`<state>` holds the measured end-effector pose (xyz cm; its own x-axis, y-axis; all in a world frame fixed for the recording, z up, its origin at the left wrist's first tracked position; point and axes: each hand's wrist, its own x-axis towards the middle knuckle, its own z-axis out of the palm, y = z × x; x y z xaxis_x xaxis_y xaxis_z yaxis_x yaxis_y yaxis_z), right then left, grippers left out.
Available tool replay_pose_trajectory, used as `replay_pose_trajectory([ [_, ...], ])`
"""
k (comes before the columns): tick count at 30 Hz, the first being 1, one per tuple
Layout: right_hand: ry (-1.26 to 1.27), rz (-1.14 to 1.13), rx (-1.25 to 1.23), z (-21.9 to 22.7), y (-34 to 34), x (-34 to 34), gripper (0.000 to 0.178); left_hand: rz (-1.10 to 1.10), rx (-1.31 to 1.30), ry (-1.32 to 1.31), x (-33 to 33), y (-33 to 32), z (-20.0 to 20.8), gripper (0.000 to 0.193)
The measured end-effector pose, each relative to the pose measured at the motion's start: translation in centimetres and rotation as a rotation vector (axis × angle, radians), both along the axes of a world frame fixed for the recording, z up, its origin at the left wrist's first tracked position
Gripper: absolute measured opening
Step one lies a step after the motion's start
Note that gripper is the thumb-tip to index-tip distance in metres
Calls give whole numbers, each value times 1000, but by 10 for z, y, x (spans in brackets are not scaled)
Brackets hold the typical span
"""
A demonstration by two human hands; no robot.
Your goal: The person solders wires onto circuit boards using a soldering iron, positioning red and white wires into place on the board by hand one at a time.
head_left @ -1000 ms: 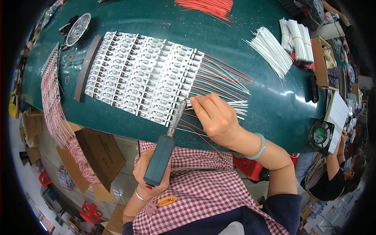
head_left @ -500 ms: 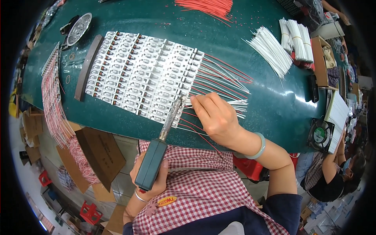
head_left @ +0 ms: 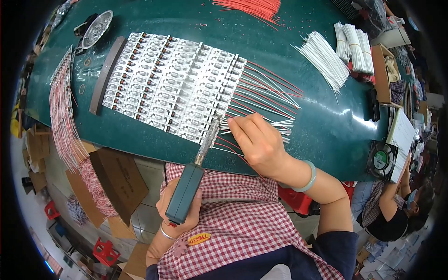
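My left hand [head_left: 193,215] is wrapped around the dark green handle of a soldering iron [head_left: 185,192]. The iron's worn metal tip reaches up to the right edge of a panel of white circuit boards [head_left: 161,88], which carry rows of small components. Close beside that tip, the thumb and fingers of my right hand [head_left: 262,142] pinch a white wire [head_left: 227,125] against the panel's edge; its held end is partly hidden. Red and white wires [head_left: 268,88] fan out to the right from the edge above. More loose white wires lie under and beyond my right hand.
A dark bar [head_left: 108,74] lies along the panel's left side. Beyond it are a metal bowl [head_left: 98,29] and a wired strip [head_left: 61,93] hanging over the table edge. Red wires [head_left: 252,8], white wires [head_left: 324,60] and a small fan [head_left: 381,159] lie farther off. A co-worker sits at right.
The view has shifted slightly. The soldering iron has moved a little to the right and up, its tip still at the panel edge. My right hand keeps its pinch in nearly the same place.
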<state>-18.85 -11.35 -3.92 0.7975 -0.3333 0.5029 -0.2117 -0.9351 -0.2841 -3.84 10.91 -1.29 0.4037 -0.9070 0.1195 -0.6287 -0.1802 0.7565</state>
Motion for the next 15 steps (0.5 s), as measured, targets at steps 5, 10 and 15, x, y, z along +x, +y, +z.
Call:
replay_pose_trajectory([
  [5, 12, 0, 1, 1, 0, 1, 37, -45, -70, -3, 1, -7, 1, 23],
  [10, 19, -1, -5, 2, -1, 2, 36, -49, -63, 16, 2, -12, 5, 21],
  [15, 21, -3, -16, 2, 0, 3, 36, -45, -57, 11, 2, -7, 5, 21],
])
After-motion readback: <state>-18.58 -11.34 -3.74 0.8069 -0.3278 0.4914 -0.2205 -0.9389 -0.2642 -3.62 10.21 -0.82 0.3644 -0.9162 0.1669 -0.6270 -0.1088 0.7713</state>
